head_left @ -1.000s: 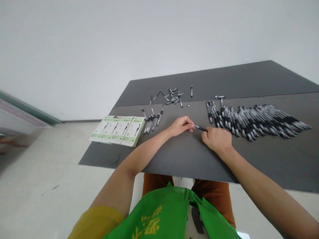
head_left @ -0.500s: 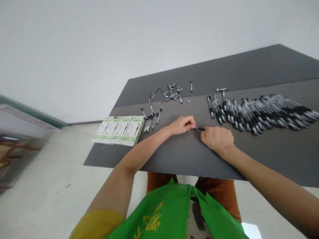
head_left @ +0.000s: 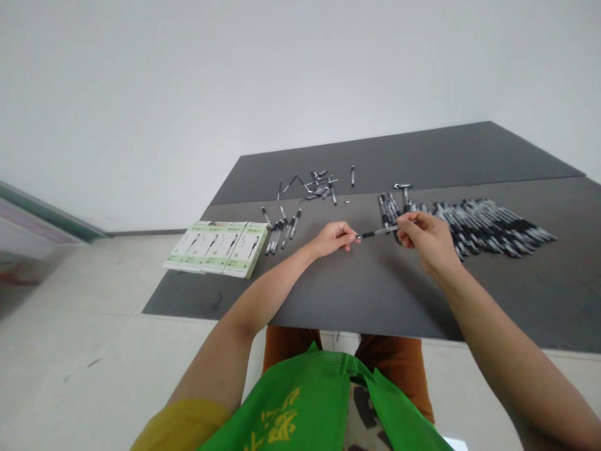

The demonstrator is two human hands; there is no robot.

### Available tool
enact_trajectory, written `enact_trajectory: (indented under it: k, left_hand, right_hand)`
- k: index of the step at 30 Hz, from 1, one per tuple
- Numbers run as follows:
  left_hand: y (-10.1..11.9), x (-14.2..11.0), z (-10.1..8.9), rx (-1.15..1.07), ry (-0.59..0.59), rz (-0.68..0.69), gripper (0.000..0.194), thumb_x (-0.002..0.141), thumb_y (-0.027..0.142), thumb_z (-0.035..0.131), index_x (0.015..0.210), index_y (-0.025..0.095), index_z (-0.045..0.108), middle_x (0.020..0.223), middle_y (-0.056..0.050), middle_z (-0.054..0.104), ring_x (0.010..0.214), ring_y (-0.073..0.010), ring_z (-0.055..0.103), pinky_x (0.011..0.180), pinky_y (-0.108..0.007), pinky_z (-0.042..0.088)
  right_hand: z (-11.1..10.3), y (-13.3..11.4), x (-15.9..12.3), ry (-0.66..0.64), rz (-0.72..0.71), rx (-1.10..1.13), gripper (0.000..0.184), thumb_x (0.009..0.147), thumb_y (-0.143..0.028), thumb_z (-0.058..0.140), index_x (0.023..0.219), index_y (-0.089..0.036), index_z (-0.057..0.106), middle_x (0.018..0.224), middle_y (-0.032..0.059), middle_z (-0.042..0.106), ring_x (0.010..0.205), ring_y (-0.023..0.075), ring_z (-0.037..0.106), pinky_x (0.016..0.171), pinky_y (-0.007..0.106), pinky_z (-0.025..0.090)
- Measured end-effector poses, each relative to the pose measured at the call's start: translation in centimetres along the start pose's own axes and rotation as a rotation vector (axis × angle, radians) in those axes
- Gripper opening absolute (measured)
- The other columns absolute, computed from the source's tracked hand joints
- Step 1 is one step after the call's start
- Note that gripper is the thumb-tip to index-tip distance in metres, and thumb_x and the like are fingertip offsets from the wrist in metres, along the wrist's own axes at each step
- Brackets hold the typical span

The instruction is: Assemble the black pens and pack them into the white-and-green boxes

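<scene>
Between my two hands a clear pen with a black grip [head_left: 374, 232] is stretched out level, a little above the dark table [head_left: 319, 291]. My left hand [head_left: 336, 238] pinches its tip end between thumb and fingers. At the other end, the thumb and fingertips of my right hand [head_left: 425, 240] are closed on the pen's rear. Behind and beside my right hand lies a wide row of similar pens [head_left: 493, 228], partly hidden by that hand.
White-and-green pen boxes [head_left: 213, 247] stand at the table's left. Next to them lie several loose pens [head_left: 284, 230]. Farther back is a scattered heap of black caps and pen parts [head_left: 322, 186], with a lone pen [head_left: 352, 175] to its right and a small tip [head_left: 347, 202].
My right hand has moved from a fist around the pen to a fingertip hold on its rear end, so the barrel now shows. The view has shifted slightly.
</scene>
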State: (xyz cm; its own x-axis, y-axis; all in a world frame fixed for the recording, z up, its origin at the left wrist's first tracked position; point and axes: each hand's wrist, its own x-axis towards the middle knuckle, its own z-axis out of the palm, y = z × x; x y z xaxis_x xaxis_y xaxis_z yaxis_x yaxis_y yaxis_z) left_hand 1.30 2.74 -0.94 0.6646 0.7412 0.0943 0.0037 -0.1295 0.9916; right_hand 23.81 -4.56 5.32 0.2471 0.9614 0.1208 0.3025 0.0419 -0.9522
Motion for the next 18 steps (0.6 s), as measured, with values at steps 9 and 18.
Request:
enact_trajectory:
  k: [9,18]
  left_hand:
    - [-0.6,0.1,0.6,0.200,-0.027,0.162,0.093,0.081,0.032,0.069,0.151,0.025,0.008,0.145,-0.020,0.038,0.076,-0.0077,0.059,0.068,-0.026,0.046]
    - [-0.6,0.0,0.4,0.537,0.038,0.225,0.075,0.073,0.001,0.046,0.144,0.017,0.025,0.101,-0.003,0.063,0.070,-0.0078,0.051,0.077,-0.025,0.044]
  right_hand:
    - [2.6,-3.7,7.2,-0.188,-0.112,-1.033,0.051,0.094,-0.061,0.038,0.086,-0.019,0.066,0.088,0.0155,0.069,0.083,0.0249,0.064,0.073,0.036,0.046]
    - [9.0,-1.9,12.0,-0.230,0.043,-1.149,0.051,0.086,-0.056,0.060,0.105,-0.010,0.071,0.110,0.0261,0.069,0.107,0.0358,0.066,0.085,0.042,0.051]
